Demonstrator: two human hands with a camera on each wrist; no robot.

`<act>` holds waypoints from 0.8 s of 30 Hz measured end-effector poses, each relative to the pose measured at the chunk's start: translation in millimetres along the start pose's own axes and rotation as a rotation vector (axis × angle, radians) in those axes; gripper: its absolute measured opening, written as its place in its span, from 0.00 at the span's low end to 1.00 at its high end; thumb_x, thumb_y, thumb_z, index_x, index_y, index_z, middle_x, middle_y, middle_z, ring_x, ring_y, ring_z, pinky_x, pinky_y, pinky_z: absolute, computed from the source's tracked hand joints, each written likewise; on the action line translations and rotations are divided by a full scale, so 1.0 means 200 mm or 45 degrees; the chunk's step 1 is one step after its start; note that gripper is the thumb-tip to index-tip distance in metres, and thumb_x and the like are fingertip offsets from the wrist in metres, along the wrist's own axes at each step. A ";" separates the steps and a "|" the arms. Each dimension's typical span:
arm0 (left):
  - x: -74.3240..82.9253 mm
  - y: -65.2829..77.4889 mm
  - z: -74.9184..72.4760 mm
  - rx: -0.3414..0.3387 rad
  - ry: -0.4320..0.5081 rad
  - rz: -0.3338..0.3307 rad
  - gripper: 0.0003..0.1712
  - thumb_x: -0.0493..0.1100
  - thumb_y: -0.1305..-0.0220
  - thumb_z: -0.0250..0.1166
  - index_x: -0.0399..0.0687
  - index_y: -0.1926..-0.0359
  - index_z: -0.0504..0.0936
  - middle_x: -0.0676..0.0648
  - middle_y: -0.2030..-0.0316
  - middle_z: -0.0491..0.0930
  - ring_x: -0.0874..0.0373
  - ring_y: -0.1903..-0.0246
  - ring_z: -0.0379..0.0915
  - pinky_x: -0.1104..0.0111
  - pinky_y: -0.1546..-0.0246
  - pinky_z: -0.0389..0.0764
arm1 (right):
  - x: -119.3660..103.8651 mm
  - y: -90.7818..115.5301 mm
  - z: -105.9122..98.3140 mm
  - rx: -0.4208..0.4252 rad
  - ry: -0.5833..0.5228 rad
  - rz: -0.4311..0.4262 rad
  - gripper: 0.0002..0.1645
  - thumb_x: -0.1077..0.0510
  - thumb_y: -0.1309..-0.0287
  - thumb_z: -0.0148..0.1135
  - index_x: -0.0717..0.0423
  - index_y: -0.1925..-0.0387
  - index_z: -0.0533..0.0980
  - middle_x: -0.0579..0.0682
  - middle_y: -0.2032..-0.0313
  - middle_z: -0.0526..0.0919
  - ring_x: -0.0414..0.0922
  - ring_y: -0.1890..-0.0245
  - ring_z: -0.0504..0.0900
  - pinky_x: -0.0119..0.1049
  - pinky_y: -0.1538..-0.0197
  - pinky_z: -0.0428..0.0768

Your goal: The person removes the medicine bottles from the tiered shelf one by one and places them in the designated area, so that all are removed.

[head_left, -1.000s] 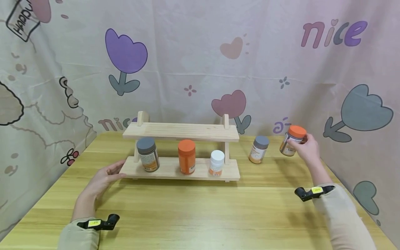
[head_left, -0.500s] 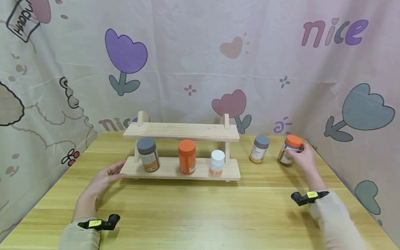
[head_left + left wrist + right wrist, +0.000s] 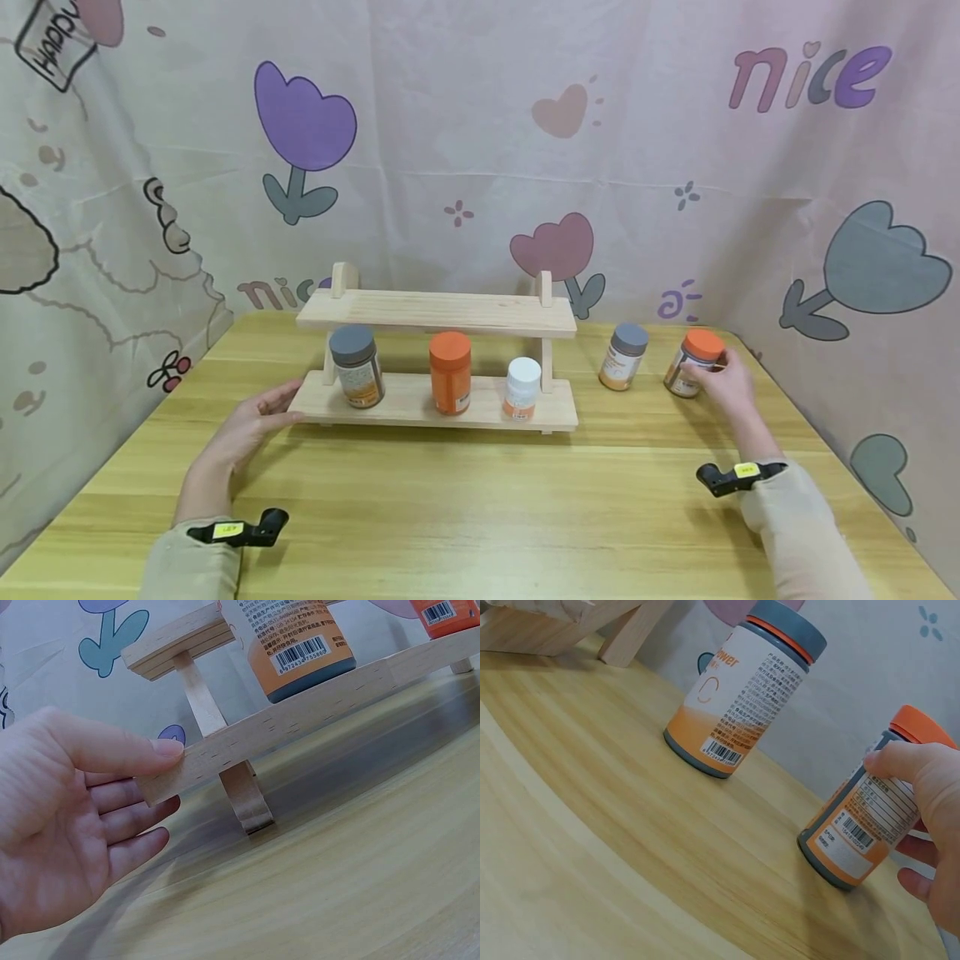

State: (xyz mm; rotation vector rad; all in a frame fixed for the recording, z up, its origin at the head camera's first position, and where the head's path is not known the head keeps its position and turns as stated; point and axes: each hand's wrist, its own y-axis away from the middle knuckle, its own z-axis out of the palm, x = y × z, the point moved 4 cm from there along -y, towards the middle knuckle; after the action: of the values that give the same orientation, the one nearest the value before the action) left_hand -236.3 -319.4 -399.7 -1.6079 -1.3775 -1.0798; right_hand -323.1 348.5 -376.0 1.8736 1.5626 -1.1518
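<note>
Near the far right corner of the table (image 3: 480,517), an orange-lidded jar (image 3: 688,367) is pinched between thumb and fingers of the right hand (image 3: 729,385). Well apart from that hand, the left end of a wooden rack (image 3: 438,312) is gripped by the left hand (image 3: 246,429). On its lower shelf (image 3: 405,398) three containers (image 3: 451,379) are carried; a grey-lidded jar (image 3: 622,361) is seen between rack and pinched jar
</note>
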 end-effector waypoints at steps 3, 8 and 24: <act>0.00 0.00 0.00 -0.002 -0.017 -0.004 0.42 0.45 0.36 0.60 0.30 0.31 0.49 0.32 0.32 0.48 0.36 0.34 0.42 0.78 0.43 0.63 | 0.00 0.01 0.00 -0.013 -0.015 -0.007 0.43 0.52 0.42 0.60 0.72 0.36 0.53 0.73 0.42 0.63 0.64 0.44 0.65 0.56 0.41 0.65; 0.00 0.00 0.00 0.004 -0.020 -0.012 0.42 0.45 0.37 0.60 0.31 0.31 0.49 0.32 0.32 0.48 0.37 0.34 0.42 0.83 0.47 0.63 | 0.02 0.00 0.00 0.001 -0.036 -0.026 0.44 0.52 0.42 0.61 0.71 0.35 0.52 0.71 0.43 0.63 0.61 0.46 0.66 0.52 0.42 0.67; 0.01 0.01 0.00 0.005 -0.022 -0.026 0.42 0.46 0.37 0.60 0.31 0.31 0.50 0.33 0.32 0.49 0.37 0.34 0.43 0.83 0.48 0.64 | -0.07 0.05 -0.13 0.065 -0.122 0.004 0.46 0.48 0.41 0.60 0.67 0.33 0.51 0.67 0.40 0.63 0.58 0.43 0.66 0.45 0.44 0.71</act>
State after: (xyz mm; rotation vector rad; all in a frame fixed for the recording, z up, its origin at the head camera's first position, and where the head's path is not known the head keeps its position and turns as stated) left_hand -234.8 -319.7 -398.0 -1.6068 -1.4093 -1.0765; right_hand -306.3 357.7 -352.4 1.8238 1.4910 -1.2723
